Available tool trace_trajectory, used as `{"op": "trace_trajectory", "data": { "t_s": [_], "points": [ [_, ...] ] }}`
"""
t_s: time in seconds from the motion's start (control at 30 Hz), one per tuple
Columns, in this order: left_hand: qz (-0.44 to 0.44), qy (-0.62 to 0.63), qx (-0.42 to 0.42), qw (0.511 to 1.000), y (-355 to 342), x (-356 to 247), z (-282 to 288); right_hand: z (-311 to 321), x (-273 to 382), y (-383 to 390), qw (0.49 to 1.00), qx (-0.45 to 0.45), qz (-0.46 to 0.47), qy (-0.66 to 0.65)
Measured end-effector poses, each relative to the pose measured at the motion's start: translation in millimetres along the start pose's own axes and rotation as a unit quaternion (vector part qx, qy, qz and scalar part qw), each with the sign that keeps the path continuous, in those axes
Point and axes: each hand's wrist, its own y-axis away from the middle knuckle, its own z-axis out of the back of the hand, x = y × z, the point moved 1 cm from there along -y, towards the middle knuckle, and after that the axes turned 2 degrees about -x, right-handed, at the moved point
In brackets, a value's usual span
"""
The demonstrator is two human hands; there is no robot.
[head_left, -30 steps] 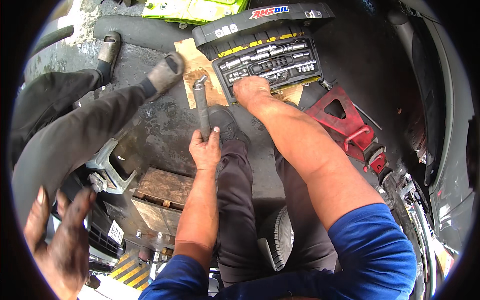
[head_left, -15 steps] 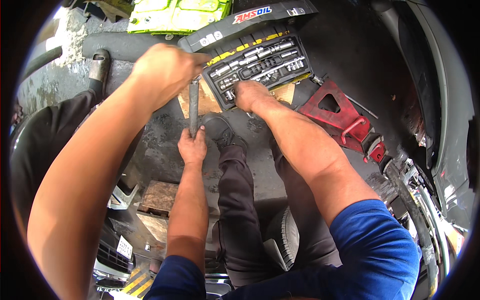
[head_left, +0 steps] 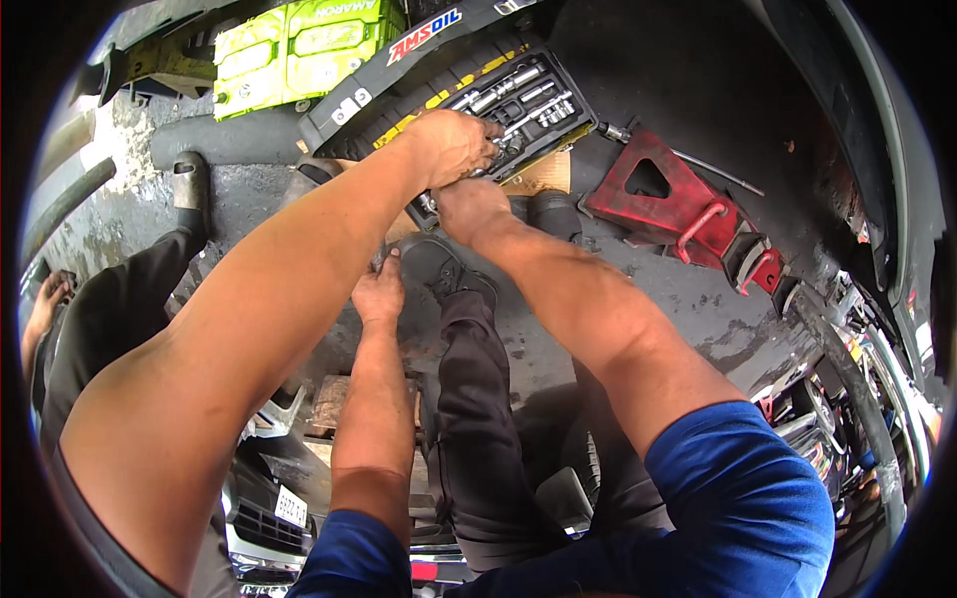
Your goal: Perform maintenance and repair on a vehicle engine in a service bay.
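Observation:
My left hand [head_left: 380, 291] is closed round a grey metal bar, mostly hidden behind a co-worker's bare forearm [head_left: 289, 239]. My right hand [head_left: 473, 210] reaches into the near left part of an open black socket set case [head_left: 583, 95], its fingers curled and their tips hidden. Beside it lies a shiny socket [head_left: 428, 203]. The co-worker's hand [head_left: 454, 148] is over the case too, just beyond my right hand, with fingers bent down among the tools. Chrome sockets [head_left: 506, 88] and extension bars fill the far part of the tray.
A bright green car battery [head_left: 304, 45] stands behind the case. To the right, a red jack stand [head_left: 663, 194] lies on the dark floor beside a long metal rod [head_left: 723, 173]. Cardboard [head_left: 538, 175] shows under the case. A co-worker's shoe [head_left: 189, 179] is at the left.
The co-worker's hand has moved right, from the bar's upper end to the socket case. My left hand stays low, and my right hand remains at the case. The view has shifted slightly.

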Motion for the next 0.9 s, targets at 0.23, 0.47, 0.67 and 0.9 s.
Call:
{"op": "trace_trajectory", "data": {
  "t_s": [0.23, 0.47, 0.67, 0.9],
  "points": [
    [-0.060, -0.027, 0.018, 0.998, -40, -9, -13, -26, -22, 42, 0.986, -0.062, 0.036, -0.151],
    [0.020, 0.099, -0.098, 0.990, -57, -11, -4, -34, -42, 56, 0.969, -0.062, -0.025, -0.237],
    [0.144, 0.196, -0.209, 0.947, -44, -32, -2, -27, -30, 50, 0.960, -0.053, -0.008, -0.275],
    [0.149, 0.314, -0.196, 0.917, -73, -47, 50, -36, -50, 89, 0.965, -0.034, 0.022, -0.259]
  ]
}}
